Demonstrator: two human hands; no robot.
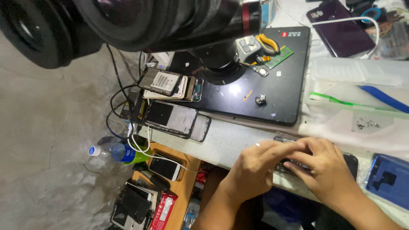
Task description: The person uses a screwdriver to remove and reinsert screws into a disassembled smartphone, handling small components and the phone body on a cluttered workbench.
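Note:
Both my hands meet at the front edge of the white workbench (230, 140) over a small dark phone part (286, 164). My left hand (255, 166) curls its fingers over the part's left end and wears a ring. My right hand (324, 168) pinches the same part from the right, fingers closed on it. Most of the part is hidden under my fingers. A black mat (281, 93) lies beyond my hands under a microscope (170, 21).
Stacked opened phones (172, 117) sit at the mat's left. A green toothbrush (336, 101) lies in a clear tray (358, 72); a purple phone (341, 25) sits at the top right. A blue phone case (390, 179) is right of my hands. A water bottle (117, 152) lies on the floor.

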